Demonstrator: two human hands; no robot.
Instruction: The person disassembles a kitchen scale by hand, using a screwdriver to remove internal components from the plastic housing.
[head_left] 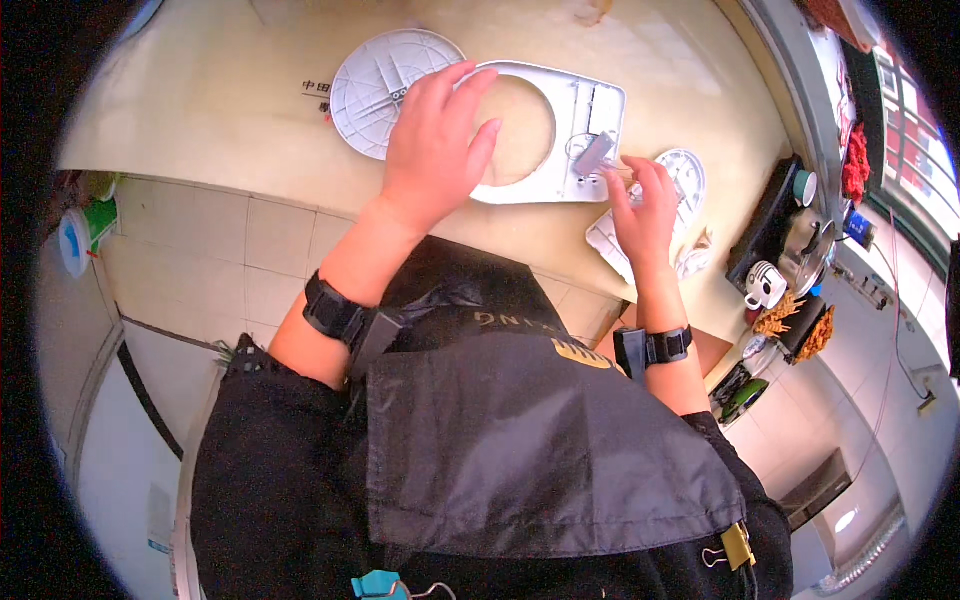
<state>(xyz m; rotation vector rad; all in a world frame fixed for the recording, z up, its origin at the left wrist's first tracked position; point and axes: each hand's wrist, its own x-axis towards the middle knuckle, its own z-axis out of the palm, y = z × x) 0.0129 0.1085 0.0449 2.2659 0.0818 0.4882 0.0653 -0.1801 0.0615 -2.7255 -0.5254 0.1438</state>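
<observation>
On the table lies a white plastic panel with a large round opening and a ribbed inner side. A white ribbed disc is at its left. My left hand is above the disc's right edge and the panel's left side, fingers spread and holding nothing. A small grey rectangular block sits tilted over the panel's right part, beside thin wires. My right hand has its thumb and fingertips at the block's right end, seemingly pinching it. Under and behind that hand is another white rounded plastic part.
The light table runs along the far side, its front edge close to my body. At the right stand a black tray, a black-and-white mug and a metal pot. A crumpled whitish piece lies by the right-hand part.
</observation>
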